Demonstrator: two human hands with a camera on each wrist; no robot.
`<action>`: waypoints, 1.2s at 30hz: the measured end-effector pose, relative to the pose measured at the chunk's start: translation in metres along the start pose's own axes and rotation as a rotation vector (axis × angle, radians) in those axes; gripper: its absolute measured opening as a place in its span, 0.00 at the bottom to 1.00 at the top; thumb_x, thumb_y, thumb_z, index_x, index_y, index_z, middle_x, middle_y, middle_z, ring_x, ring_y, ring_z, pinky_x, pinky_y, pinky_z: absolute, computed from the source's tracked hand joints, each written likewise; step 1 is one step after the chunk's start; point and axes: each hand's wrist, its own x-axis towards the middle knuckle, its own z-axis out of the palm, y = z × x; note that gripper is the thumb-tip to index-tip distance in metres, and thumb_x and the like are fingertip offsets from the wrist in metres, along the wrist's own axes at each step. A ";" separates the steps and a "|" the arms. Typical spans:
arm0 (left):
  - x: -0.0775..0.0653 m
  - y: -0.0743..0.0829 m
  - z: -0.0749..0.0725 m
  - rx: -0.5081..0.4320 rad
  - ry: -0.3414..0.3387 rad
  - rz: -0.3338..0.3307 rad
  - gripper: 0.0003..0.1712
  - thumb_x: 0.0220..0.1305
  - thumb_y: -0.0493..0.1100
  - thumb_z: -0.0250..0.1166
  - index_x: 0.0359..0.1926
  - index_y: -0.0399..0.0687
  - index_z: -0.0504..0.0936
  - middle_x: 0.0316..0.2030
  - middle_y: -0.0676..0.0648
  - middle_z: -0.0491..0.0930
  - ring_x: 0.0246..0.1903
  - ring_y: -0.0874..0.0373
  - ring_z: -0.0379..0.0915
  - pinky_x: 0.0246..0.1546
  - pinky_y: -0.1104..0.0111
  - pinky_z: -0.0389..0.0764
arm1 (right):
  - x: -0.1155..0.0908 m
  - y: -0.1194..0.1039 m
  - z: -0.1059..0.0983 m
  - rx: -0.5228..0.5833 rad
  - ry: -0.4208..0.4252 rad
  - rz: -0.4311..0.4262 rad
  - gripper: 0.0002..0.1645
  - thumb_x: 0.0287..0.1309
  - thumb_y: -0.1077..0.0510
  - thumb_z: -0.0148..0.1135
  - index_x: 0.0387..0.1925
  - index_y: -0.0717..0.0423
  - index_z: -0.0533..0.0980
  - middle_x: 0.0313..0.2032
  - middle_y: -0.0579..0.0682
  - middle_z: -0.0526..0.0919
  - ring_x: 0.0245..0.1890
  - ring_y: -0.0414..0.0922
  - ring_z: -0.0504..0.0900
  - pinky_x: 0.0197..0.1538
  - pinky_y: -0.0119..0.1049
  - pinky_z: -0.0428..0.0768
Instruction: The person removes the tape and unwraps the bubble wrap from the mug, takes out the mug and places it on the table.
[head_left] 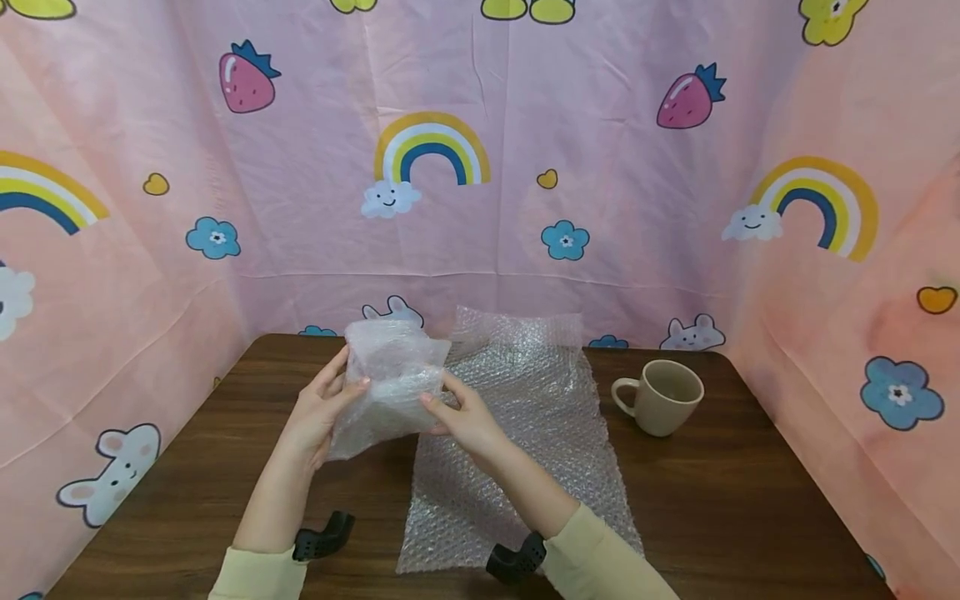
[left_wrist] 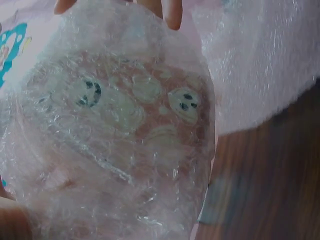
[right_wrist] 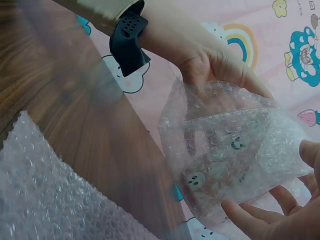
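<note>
Sleeves (head_left: 258, 575) nearest us, our left hand (head_left: 318, 410) and right hand (head_left: 467, 421) grip the bubble-wrapped bundle (head_left: 390, 396) above the surface (head_left: 720, 500), likely light, soft outside, perhaps fragile, best held by both sides.

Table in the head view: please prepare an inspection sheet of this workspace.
Surface: dark wood-grain table.
Job's things: bubble-wrapped bundle, face prints showing through; bubble-wrap sheet spread on the table.
Clutter: beige mug, upright, right of the sheet, handle toward it.
Grips: left grip and right grip, bare hands, both hold the bundle.
Cables: nothing seen.
Surroundings: pink fabric behind and at both sides, printed with rainbows and strawberries.
</note>
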 end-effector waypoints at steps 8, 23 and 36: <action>-0.001 0.004 0.025 -0.042 -0.016 0.007 0.45 0.66 0.45 0.63 0.76 0.63 0.47 0.72 0.42 0.50 0.65 0.45 0.55 0.60 0.48 0.62 | -0.014 0.000 -0.022 -0.022 -0.005 -0.017 0.29 0.68 0.52 0.55 0.68 0.49 0.65 0.58 0.56 0.69 0.50 0.55 0.78 0.49 0.49 0.78; 0.010 -0.006 0.067 -0.101 -0.055 0.032 0.44 0.63 0.42 0.66 0.74 0.62 0.53 0.71 0.46 0.53 0.65 0.51 0.58 0.57 0.57 0.68 | -0.042 0.001 -0.058 -0.025 0.036 -0.045 0.32 0.68 0.53 0.55 0.69 0.54 0.61 0.61 0.60 0.65 0.54 0.58 0.75 0.51 0.55 0.75; 0.025 -0.020 0.111 -0.083 -0.067 0.076 0.45 0.60 0.43 0.69 0.73 0.62 0.57 0.73 0.51 0.48 0.71 0.53 0.42 0.66 0.53 0.54 | -0.058 0.007 -0.096 -0.018 0.118 -0.044 0.30 0.68 0.55 0.56 0.68 0.55 0.63 0.66 0.56 0.62 0.52 0.56 0.77 0.49 0.54 0.77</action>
